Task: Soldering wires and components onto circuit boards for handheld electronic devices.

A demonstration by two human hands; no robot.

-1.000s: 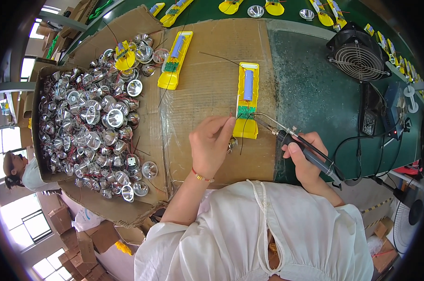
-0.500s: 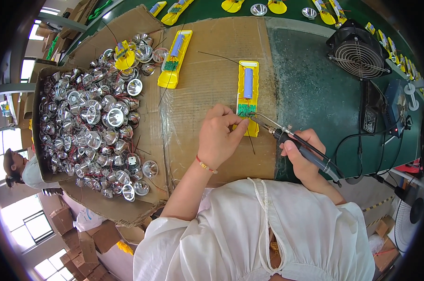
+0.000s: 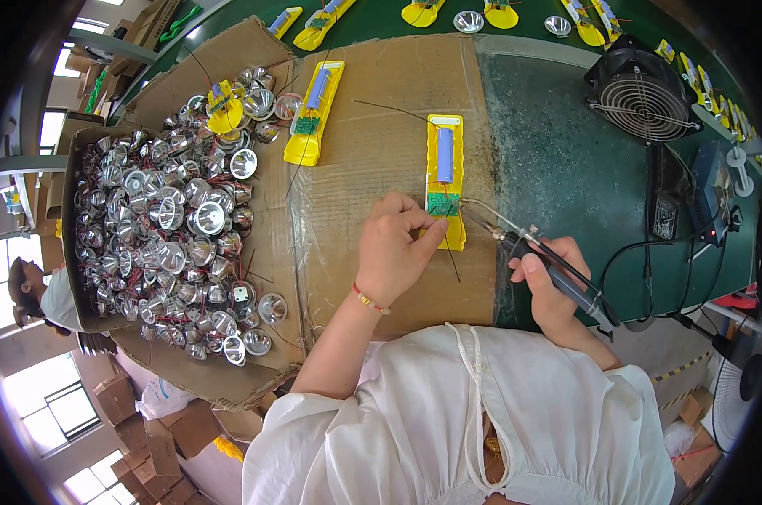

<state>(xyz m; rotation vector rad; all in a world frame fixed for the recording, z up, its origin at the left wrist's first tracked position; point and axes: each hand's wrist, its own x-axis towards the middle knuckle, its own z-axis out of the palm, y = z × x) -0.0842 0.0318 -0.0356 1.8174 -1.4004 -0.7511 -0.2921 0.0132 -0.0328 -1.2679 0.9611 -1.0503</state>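
Observation:
A yellow plastic housing (image 3: 453, 232) lies on the cardboard in front of me, holding a purple cylindrical battery (image 3: 445, 156) and a green circuit board (image 3: 442, 204). My left hand (image 3: 398, 244) is at the board's lower left, thumb and forefinger pinched on a thin black wire (image 3: 454, 263) whose free end trails below. My right hand (image 3: 554, 282) is wrapped round a soldering iron (image 3: 570, 290) with a thin curved feed tube (image 3: 486, 209). Its tip points left, just off the board's right edge.
A big cardboard box (image 3: 103, 324) full of shiny reflector cups (image 3: 170, 257) stands at left. Another yellow housing (image 3: 305, 147) lies beside it, and one (image 3: 225, 114) rests on the cups. A fan (image 3: 646, 105), a soldering station (image 3: 708, 206) and cables are at right. Another person (image 3: 48, 295) is at far left.
The soldering iron has drawn back slightly to the right, its tip now off the circuit board. My left hand keeps its pinch by the board. The whole view has shifted slightly.

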